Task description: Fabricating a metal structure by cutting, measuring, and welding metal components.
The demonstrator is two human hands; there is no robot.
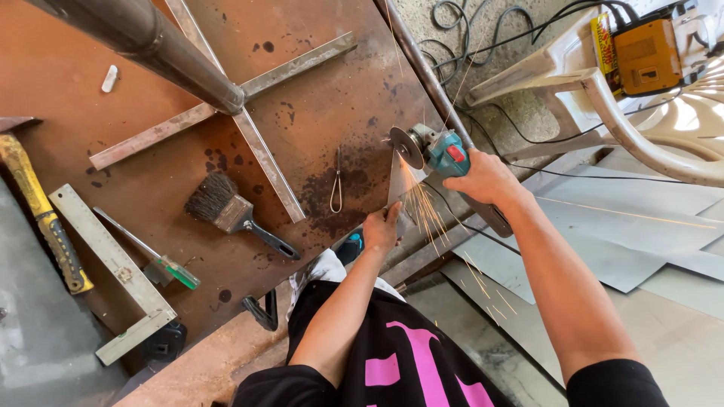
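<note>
My right hand (486,179) grips a teal angle grinder (441,149). Its disc (406,147) touches the top of a small flat metal piece (400,188) at the edge of the rusty steel table (317,98). Orange sparks (430,218) spray downward from the cut. My left hand (381,228) holds the lower end of that metal piece against the table edge, just under the disc.
On the table lie crossed steel bars (256,151), a dark pipe (173,56), a paint brush (226,211), a green-handled screwdriver (177,270), a metal square (113,264), a yellow-handled hammer (45,218) and a wire loop (337,185). Plastic chair (641,113), cables and sheet metal (626,234) are to the right.
</note>
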